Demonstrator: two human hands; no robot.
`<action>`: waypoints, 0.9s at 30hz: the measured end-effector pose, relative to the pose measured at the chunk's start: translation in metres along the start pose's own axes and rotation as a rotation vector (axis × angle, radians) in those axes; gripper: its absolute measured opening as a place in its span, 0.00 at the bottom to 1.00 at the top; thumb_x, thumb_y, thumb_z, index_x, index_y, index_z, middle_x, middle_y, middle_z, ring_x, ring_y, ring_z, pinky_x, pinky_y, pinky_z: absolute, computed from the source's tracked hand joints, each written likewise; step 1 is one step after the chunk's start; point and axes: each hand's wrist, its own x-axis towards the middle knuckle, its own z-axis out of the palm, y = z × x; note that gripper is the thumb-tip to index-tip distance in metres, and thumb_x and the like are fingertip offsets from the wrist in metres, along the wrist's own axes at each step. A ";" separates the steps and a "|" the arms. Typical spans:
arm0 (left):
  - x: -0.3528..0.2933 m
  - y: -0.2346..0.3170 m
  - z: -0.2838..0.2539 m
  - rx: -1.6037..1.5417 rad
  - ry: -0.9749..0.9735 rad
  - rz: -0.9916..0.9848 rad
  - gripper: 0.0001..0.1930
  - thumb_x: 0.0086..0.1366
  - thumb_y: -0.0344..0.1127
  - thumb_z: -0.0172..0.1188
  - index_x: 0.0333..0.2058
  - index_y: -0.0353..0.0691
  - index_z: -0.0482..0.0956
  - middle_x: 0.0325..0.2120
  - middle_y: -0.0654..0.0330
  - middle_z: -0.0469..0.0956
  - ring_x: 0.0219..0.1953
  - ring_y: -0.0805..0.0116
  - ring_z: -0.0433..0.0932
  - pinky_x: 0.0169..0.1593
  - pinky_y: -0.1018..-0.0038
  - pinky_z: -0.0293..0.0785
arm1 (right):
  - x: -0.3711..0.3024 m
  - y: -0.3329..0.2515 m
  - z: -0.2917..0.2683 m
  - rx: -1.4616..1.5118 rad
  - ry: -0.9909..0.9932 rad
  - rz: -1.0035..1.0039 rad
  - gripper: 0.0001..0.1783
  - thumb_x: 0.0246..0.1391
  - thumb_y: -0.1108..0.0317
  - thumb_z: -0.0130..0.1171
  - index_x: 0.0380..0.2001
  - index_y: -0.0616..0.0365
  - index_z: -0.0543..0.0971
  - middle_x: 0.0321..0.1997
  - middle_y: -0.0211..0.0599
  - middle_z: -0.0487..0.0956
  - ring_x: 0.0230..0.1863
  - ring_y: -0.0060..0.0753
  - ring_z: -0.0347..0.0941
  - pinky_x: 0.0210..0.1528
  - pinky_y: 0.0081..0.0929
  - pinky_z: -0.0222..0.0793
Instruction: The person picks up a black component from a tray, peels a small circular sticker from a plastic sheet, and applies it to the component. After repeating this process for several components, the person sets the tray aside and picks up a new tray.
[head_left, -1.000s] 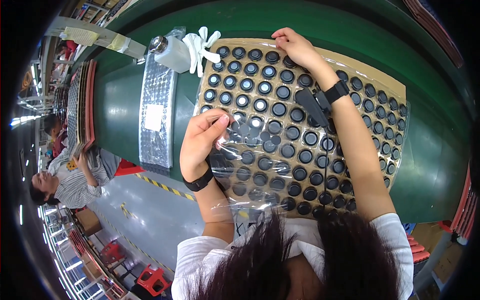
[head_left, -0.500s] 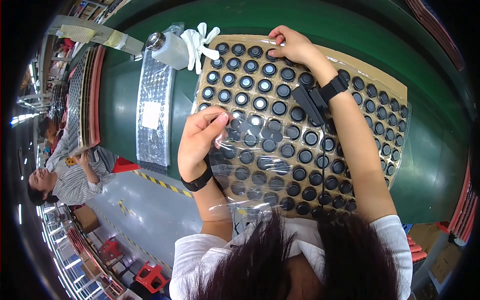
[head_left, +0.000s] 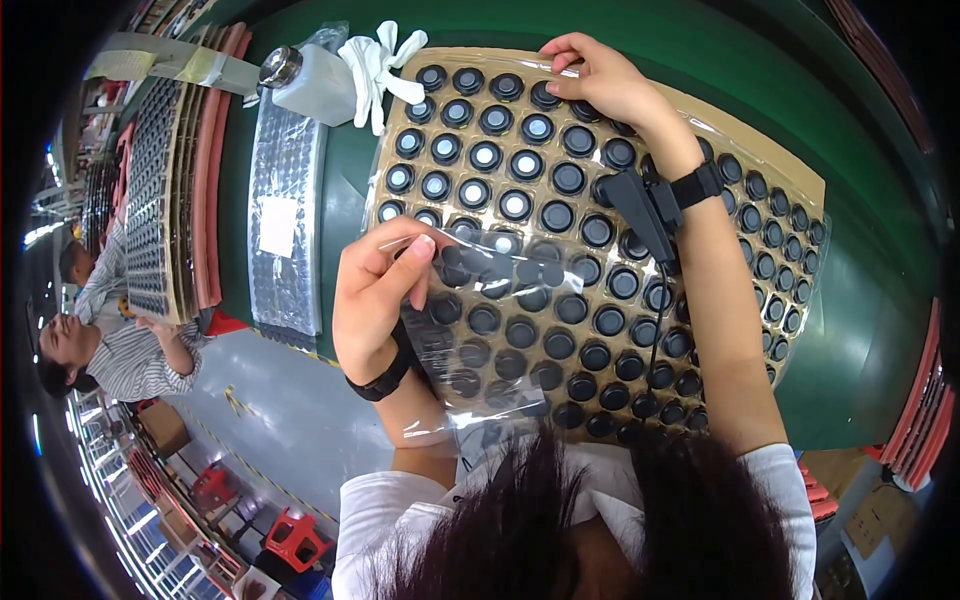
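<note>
My left hand [head_left: 370, 290] pinches the top edge of a clear plastic sheet [head_left: 505, 400] between thumb and fingers. A row of dark round discs shows near that edge, and the sheet hangs over the near left of a tray [head_left: 775, 160]. Rows of round black parts [head_left: 568, 178] sit in the tray's pockets, several at the left with shiny pale centres. At the far edge my right hand [head_left: 615, 90] has thumb and forefinger apart. Its thumb is close to one black part [head_left: 545, 95]; whether it touches is unclear.
A white bottle with a metal cap [head_left: 315, 85] and white gloves [head_left: 380, 70] lie beyond the tray's left corner. Left of it is a plastic-wrapped pack [head_left: 285, 200]. Stacked trays [head_left: 165, 170] stand farther left, near another person [head_left: 135, 355]. The green table [head_left: 840, 390] continues rightward.
My left hand has moved slightly left with the plastic sheet. My right hand stays at the far edge with little change. The whole view has shifted a little.
</note>
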 end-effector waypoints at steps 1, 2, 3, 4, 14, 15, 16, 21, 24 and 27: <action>-0.001 0.000 0.000 0.006 0.004 0.010 0.07 0.59 0.29 0.50 0.29 0.30 0.74 0.15 0.65 0.69 0.15 0.81 0.62 0.20 0.85 0.56 | -0.001 -0.002 0.000 -0.045 0.009 -0.001 0.18 0.44 0.74 0.57 0.42 0.58 0.70 0.32 0.25 0.69 0.27 0.15 0.64 0.32 0.12 0.62; -0.002 0.000 0.000 0.004 0.006 0.007 0.07 0.59 0.29 0.50 0.29 0.30 0.74 0.15 0.65 0.69 0.15 0.81 0.62 0.20 0.85 0.56 | -0.001 -0.003 0.001 -0.045 0.004 0.001 0.18 0.44 0.74 0.57 0.42 0.58 0.70 0.32 0.25 0.69 0.27 0.15 0.64 0.32 0.12 0.62; -0.003 0.001 0.000 0.008 0.008 0.006 0.07 0.59 0.29 0.50 0.29 0.30 0.74 0.15 0.65 0.69 0.15 0.81 0.62 0.20 0.86 0.56 | -0.001 -0.004 0.002 -0.049 0.008 -0.001 0.18 0.44 0.74 0.57 0.42 0.58 0.70 0.32 0.25 0.69 0.26 0.15 0.62 0.31 0.11 0.61; -0.003 0.002 0.001 0.011 0.006 0.004 0.07 0.59 0.29 0.50 0.29 0.30 0.74 0.15 0.65 0.69 0.15 0.81 0.62 0.21 0.86 0.56 | -0.002 -0.005 0.003 -0.055 0.015 0.000 0.18 0.43 0.74 0.57 0.41 0.58 0.71 0.32 0.24 0.69 0.25 0.14 0.61 0.30 0.11 0.60; 0.003 0.006 0.001 0.037 0.070 -0.061 0.06 0.56 0.27 0.53 0.32 0.32 0.73 0.22 0.64 0.73 0.21 0.81 0.67 0.23 0.86 0.59 | -0.004 -0.008 -0.010 0.019 -0.049 -0.047 0.21 0.37 0.69 0.64 0.39 0.55 0.72 0.33 0.23 0.69 0.22 0.17 0.53 0.26 0.12 0.56; 0.004 0.006 0.001 0.017 0.078 -0.051 0.06 0.55 0.26 0.54 0.33 0.32 0.73 0.23 0.64 0.73 0.22 0.81 0.68 0.24 0.86 0.60 | -0.005 -0.010 -0.009 -0.052 -0.027 -0.112 0.21 0.36 0.68 0.65 0.38 0.54 0.72 0.33 0.25 0.69 0.24 0.19 0.56 0.28 0.14 0.57; 0.005 0.005 0.001 0.003 0.084 -0.032 0.07 0.55 0.26 0.55 0.33 0.32 0.73 0.24 0.63 0.73 0.23 0.81 0.69 0.25 0.86 0.61 | -0.005 -0.011 -0.008 -0.125 0.004 -0.184 0.21 0.35 0.68 0.66 0.37 0.54 0.72 0.34 0.26 0.69 0.25 0.21 0.58 0.30 0.16 0.59; 0.006 -0.001 -0.001 0.003 0.100 0.005 0.10 0.54 0.26 0.56 0.36 0.34 0.71 0.26 0.63 0.73 0.26 0.77 0.71 0.30 0.84 0.66 | -0.010 -0.016 -0.003 -0.193 0.054 -0.302 0.21 0.32 0.67 0.66 0.34 0.55 0.72 0.35 0.37 0.70 0.40 0.40 0.67 0.42 0.29 0.63; 0.011 -0.009 -0.001 0.054 0.059 0.034 0.10 0.55 0.26 0.54 0.38 0.34 0.70 0.27 0.62 0.73 0.27 0.75 0.73 0.31 0.82 0.68 | -0.019 -0.015 -0.007 -0.256 0.081 -0.347 0.20 0.33 0.66 0.66 0.33 0.57 0.72 0.35 0.36 0.70 0.39 0.39 0.67 0.41 0.28 0.64; 0.015 -0.019 0.000 0.050 0.039 0.054 0.10 0.55 0.27 0.55 0.38 0.34 0.70 0.27 0.62 0.74 0.27 0.77 0.72 0.31 0.83 0.67 | -0.025 -0.014 -0.005 -0.314 0.087 -0.389 0.19 0.34 0.66 0.65 0.33 0.58 0.72 0.35 0.37 0.70 0.39 0.39 0.67 0.40 0.28 0.65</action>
